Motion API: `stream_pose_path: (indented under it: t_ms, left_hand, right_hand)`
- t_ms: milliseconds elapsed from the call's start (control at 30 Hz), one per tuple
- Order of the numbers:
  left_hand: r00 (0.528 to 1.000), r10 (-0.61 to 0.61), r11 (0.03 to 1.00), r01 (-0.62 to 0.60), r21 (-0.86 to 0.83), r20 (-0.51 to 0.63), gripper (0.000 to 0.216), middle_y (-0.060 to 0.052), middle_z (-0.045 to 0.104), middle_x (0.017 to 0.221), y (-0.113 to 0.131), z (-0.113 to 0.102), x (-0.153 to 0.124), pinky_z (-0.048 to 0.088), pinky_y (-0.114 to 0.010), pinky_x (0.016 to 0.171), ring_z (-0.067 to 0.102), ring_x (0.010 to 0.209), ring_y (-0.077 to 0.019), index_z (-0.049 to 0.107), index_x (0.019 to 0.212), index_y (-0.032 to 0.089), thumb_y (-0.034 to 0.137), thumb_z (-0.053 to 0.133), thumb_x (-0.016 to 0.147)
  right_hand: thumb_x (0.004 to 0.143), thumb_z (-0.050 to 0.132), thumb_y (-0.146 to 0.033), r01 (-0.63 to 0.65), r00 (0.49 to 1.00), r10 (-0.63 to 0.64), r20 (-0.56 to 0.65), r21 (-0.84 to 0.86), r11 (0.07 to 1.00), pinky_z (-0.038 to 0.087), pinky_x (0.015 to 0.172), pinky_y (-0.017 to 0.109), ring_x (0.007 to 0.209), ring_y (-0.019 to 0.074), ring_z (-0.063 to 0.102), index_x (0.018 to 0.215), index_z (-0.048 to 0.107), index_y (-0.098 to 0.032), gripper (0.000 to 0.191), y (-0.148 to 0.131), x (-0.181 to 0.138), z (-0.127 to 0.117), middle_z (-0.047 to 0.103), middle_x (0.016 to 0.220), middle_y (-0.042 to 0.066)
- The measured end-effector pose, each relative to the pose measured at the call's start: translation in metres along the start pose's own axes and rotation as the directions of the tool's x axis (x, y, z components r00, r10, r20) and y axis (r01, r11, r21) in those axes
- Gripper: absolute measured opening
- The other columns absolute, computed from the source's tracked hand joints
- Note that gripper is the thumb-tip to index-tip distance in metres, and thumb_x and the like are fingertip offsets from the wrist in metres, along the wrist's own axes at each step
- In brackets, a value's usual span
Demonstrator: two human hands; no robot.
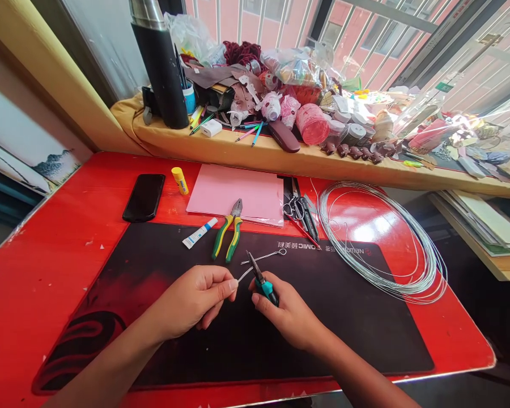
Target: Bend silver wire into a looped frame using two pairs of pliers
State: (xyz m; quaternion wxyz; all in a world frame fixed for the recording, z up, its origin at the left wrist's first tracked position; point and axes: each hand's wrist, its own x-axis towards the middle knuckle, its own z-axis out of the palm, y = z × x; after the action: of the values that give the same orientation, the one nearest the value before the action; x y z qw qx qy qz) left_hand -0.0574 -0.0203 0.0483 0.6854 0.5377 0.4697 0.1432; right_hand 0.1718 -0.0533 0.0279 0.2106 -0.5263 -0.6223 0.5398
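Observation:
My left hand [206, 294] is closed, pinching a short piece of silvery wire [245, 274] between thumb and fingers. My right hand [283, 306] is wrapped round needle-nose pliers [261, 279] with teal and black handles. The pliers' pointed tip reaches up to the left, by the free end of the held wire; whether the jaws grip it I cannot tell. Just beyond the tip, a second wire piece with a looped end [282, 252] lies on the black mat [323, 323]. Farther back are combination pliers [229, 231] with green and yellow handles.
A large wire coil [425, 249] lies at the right. Behind the mat are a phone [143, 197], a glue stick [179, 181], a small tube [199, 233], pink paper [233, 190] and scissors [295, 208]. The sill holds a black flask [161, 73] and crowded craft materials.

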Motion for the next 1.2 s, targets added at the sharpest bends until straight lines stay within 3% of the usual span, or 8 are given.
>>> stream_pose_path:
  t_ms: [733, 1200]
  left_hand:
    - [0.998, 0.000, 0.994, 0.007, 0.107, -0.069, 0.040, 0.009, 0.045, 0.040, 0.0031, 0.0022, -0.0026, 0.026, -0.024, 0.048, 0.034, 0.041, -0.0109, 0.059, 0.081, 0.021, 0.055, 0.047, 0.096]
    - [0.998, 0.006, 0.993, 0.001, 0.115, -0.066, 0.040, 0.009, 0.044, 0.039, 0.0053, 0.0018, -0.0036, 0.026, -0.025, 0.050, 0.035, 0.042, -0.0115, 0.059, 0.080, 0.021, 0.056, 0.047, 0.096]
  right_hand:
    - [0.097, 0.059, -0.034, -0.016, 1.000, 0.016, 0.018, 0.031, 0.999, 0.041, 0.074, 0.028, 0.080, 0.0169, 0.052, 0.105, 0.061, -0.021, 0.015, 0.0038, 0.0038, -0.0025, 0.058, 0.087, -0.001]
    - [0.096, 0.060, -0.040, -0.031, 0.999, 0.027, 0.044, 0.098, 0.995, 0.044, 0.077, 0.032, 0.085, 0.0200, 0.057, 0.112, 0.063, -0.020, 0.026, 0.0003, 0.0004, -0.0040, 0.062, 0.094, 0.002]
